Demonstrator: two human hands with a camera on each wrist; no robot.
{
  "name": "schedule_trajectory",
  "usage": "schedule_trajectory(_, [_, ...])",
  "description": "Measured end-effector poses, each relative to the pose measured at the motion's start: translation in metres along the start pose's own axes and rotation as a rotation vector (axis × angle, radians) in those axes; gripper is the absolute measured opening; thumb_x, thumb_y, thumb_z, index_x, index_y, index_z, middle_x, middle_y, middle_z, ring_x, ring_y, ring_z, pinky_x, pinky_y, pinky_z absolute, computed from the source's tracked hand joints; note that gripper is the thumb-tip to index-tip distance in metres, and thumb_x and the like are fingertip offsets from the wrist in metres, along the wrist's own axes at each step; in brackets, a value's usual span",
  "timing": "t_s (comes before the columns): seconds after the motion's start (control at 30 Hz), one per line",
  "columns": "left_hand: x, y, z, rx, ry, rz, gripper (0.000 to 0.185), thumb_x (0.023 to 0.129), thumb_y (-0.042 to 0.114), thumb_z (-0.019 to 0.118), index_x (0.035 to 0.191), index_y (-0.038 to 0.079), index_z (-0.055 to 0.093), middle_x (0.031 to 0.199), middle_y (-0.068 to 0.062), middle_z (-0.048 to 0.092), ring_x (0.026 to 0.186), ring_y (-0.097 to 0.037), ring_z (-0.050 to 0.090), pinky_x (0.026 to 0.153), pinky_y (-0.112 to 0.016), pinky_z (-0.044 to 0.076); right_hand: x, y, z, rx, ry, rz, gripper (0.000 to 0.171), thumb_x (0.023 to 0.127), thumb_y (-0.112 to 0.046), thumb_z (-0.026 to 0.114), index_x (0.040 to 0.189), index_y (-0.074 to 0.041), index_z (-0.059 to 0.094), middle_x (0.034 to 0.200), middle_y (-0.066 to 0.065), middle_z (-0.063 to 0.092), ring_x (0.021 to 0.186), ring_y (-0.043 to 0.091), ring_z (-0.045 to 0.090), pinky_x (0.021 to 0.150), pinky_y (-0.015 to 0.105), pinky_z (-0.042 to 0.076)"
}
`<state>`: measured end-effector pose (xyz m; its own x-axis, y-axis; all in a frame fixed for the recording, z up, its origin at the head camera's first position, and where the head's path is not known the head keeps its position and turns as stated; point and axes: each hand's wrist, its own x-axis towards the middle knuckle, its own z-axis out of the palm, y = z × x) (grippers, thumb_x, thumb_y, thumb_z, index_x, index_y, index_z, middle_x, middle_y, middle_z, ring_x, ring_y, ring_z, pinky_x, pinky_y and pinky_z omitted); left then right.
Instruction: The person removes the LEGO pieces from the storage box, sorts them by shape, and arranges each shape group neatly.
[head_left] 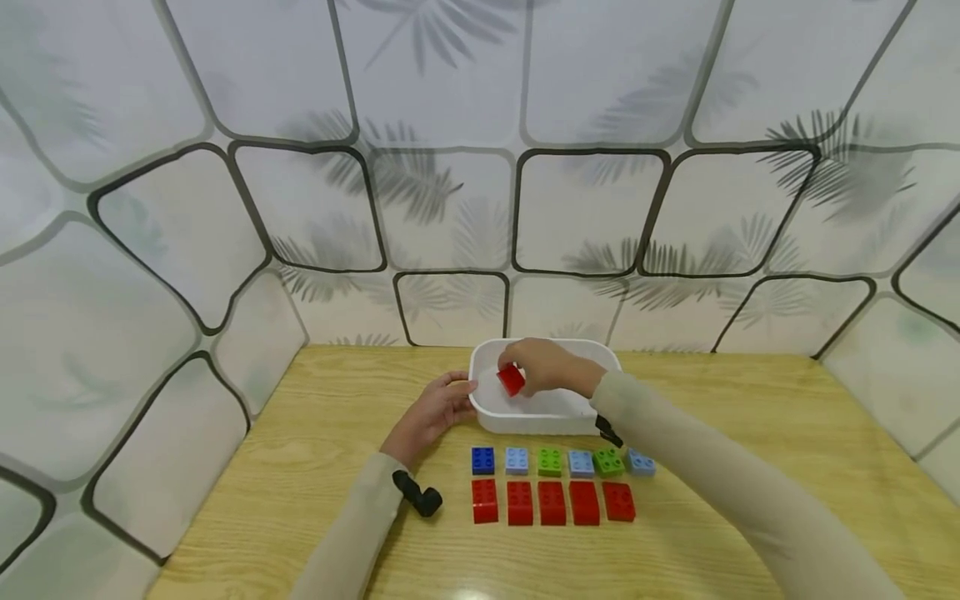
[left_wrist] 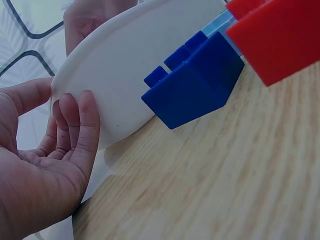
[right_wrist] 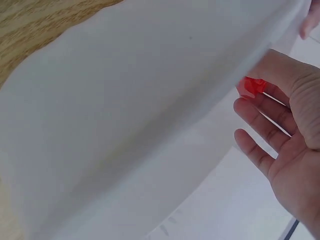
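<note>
**Red brick held over the tub, left hand steadying the rim**

While your left hand (head_left: 433, 410) is resting at the nine o'clock side of the white tub (head_left: 491, 417), its fingers are lying nearly straight against the outer wall, pressing rather than gripping; the left wrist view is showing those fingers (left_wrist: 85, 127) flat on the tub wall (left_wrist: 125, 75), with a dark blue brick (left_wrist: 192, 87) sitting just beside the tub at its three o'clock. Moving right, you are holding a red brick (head_left: 512, 379) inside the tub, pinched at the fingertips of your right hand (head_left: 551, 367), which is reaching in from the four o'clock side. The brick is lying at nine o'clock from that palm, tilted, so your right hand is clearly the nearer one and the left is only bracing.

At six o'clock from the tub, two rows are lying on the wooden table (head_left: 750, 433): a row of small blue and green bricks (head_left: 562, 461), and below it a row of red bricks (head_left: 552, 502).

From the right wrist you are seeing only a sliver of the red brick (right_wrist: 252, 86) past the tub rim, so the pinch itself is showing only from the head view.
</note>
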<state>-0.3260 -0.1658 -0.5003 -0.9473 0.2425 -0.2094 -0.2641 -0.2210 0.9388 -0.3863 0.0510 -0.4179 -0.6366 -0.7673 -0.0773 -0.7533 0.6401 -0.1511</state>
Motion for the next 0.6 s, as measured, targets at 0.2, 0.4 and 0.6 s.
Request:
schedule_trajectory(0.2, [-0.001,0.002,0.0,0.002,-0.003,-0.001,0.035,0.105,0.014,0.056,0.135,0.001,0.046,0.1,-0.002,0.064,0.081,-0.011,0.064,0.077,-0.024,0.058,-0.019,-0.003,-0.014,0.006,0.072,-0.057,0.041,0.078,-0.01,0.084,0.116,-0.004,0.071,0.112,0.008,0.072,0.098,0.023,0.065,0.09,0.039,0.056])
schedule_trajectory(0.4, [-0.001,-0.001,-0.002,0.009,-0.031,0.033,0.039,0.102,0.019,0.062,0.133,0.0,0.047,0.102,-0.001,0.063,0.084,-0.012,0.064,0.08,-0.025,0.058,-0.037,0.004,-0.02,0.029,0.132,-0.05,0.039,0.081,-0.012,0.082,0.118,-0.009,0.071,0.115,0.006,0.071,0.102,0.024,0.066,0.09,0.039,0.057])
schedule_trajectory(0.6, [-0.003,-0.002,-0.002,0.022,-0.04,0.041,0.039,0.102,0.02,0.061,0.134,0.001,0.048,0.104,-0.001,0.063,0.087,-0.012,0.064,0.08,-0.025,0.058,-0.065,0.005,-0.026,0.052,0.185,-0.076,0.038,0.081,-0.011,0.083,0.116,-0.008,0.071,0.112,0.006,0.071,0.099,0.025,0.066,0.088,0.04,0.058])
